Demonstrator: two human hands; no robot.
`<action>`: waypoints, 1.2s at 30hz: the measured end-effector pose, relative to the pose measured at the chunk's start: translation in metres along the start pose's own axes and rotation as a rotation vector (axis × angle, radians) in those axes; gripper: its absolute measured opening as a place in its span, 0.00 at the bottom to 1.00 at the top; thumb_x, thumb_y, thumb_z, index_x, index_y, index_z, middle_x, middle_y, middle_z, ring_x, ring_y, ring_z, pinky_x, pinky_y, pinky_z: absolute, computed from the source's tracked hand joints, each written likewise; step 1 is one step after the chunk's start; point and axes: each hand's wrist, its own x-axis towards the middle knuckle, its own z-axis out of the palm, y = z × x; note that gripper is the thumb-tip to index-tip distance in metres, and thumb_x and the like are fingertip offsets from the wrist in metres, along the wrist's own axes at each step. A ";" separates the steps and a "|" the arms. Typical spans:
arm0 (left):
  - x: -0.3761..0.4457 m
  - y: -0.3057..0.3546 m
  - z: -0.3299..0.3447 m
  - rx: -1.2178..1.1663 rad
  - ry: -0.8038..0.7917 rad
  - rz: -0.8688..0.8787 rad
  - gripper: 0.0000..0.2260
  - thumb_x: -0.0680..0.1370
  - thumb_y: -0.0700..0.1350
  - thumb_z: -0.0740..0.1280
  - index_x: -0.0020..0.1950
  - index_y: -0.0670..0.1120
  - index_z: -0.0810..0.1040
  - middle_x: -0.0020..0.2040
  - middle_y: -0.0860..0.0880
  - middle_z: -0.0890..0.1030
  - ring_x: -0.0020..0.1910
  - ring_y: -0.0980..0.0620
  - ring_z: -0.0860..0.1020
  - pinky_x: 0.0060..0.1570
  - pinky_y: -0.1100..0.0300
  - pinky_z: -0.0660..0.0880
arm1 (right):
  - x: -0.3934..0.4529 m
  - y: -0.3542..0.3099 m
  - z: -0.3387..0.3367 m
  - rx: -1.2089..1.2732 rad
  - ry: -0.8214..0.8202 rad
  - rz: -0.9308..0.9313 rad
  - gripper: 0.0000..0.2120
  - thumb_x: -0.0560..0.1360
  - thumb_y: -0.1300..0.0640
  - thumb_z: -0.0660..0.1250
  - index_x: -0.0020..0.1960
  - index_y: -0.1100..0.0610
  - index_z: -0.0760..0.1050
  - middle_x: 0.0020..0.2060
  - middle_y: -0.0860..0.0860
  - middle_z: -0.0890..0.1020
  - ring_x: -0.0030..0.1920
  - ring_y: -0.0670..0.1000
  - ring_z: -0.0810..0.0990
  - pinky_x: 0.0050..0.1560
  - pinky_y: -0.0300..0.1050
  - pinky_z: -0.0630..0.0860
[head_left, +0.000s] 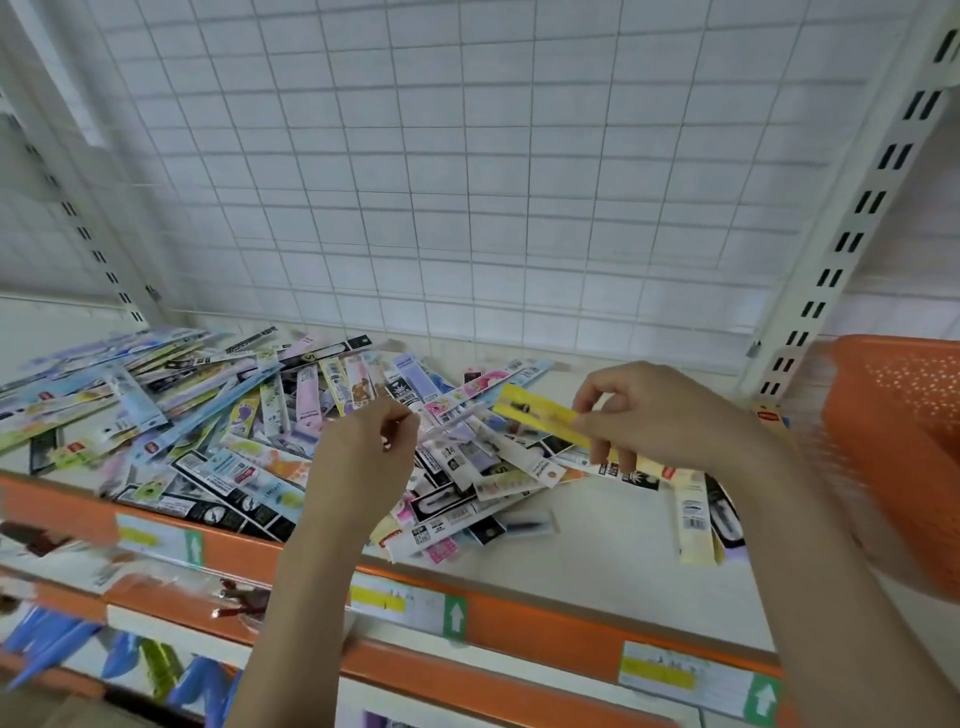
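Over the shelf (597, 545), left hand (363, 452) pinches one pale packet (457, 422); right hand (649, 415), one yellow packet (537, 414).

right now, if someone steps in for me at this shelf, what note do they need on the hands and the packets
Left hand: fingers curled, seems to pinch a pale packet just above the pile.
Right hand: pinches a yellow packet, lifted clear of the pile.
Pile of packets: loose and mixed, across the left and middle of the shelf.
Orange basket: far right; its contents are out of sight.
Done: two packets picked up.
Left: likely nearly all of the pile to go through.
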 end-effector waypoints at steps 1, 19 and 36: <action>0.001 -0.002 -0.002 0.005 -0.002 -0.004 0.07 0.79 0.42 0.62 0.47 0.43 0.79 0.39 0.46 0.81 0.35 0.41 0.78 0.37 0.55 0.74 | 0.003 -0.002 0.000 -0.007 0.010 0.010 0.04 0.76 0.56 0.62 0.46 0.51 0.75 0.35 0.46 0.85 0.28 0.43 0.79 0.26 0.31 0.68; 0.095 -0.030 0.006 0.176 -0.257 0.085 0.08 0.79 0.45 0.60 0.44 0.44 0.77 0.41 0.49 0.80 0.42 0.49 0.76 0.40 0.59 0.70 | 0.072 -0.007 0.041 0.085 0.276 0.211 0.15 0.75 0.59 0.67 0.58 0.54 0.66 0.45 0.50 0.75 0.38 0.50 0.76 0.32 0.40 0.68; 0.144 -0.004 0.079 0.357 -0.703 0.222 0.14 0.75 0.48 0.65 0.48 0.36 0.78 0.46 0.39 0.81 0.48 0.41 0.80 0.39 0.57 0.72 | 0.069 -0.005 0.071 -0.009 0.593 0.432 0.15 0.80 0.50 0.57 0.36 0.51 0.60 0.29 0.49 0.68 0.30 0.51 0.68 0.32 0.46 0.63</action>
